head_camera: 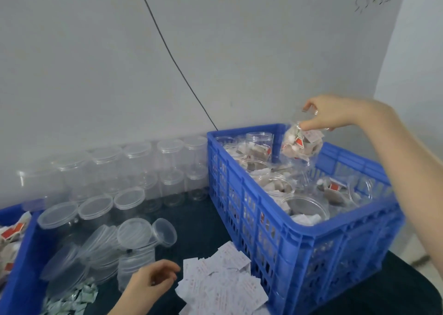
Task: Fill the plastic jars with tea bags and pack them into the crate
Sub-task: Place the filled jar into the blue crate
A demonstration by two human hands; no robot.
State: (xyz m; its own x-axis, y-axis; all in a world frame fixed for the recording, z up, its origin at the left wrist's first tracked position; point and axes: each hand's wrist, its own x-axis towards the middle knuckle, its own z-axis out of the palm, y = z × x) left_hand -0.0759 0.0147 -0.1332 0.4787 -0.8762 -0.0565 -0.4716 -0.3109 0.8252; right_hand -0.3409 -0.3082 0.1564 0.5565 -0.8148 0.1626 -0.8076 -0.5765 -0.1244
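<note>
Blue plastic crate (299,233) stands at the right side of the dark worktop (199,219), already holding several jars of tea bags. Clear empty jars (134,171) line the wall at the worktop's back edge, with loose lids (96,245) nearer the front. White paper slips (223,283) lie just beside the crate's near left corner. The right hand (335,114) hangs over the crate's far side, fingers closed around the top of a filled jar (300,144). The left hand (153,283) rests at the front edge, fingers loosely curled, holding nothing.
</note>
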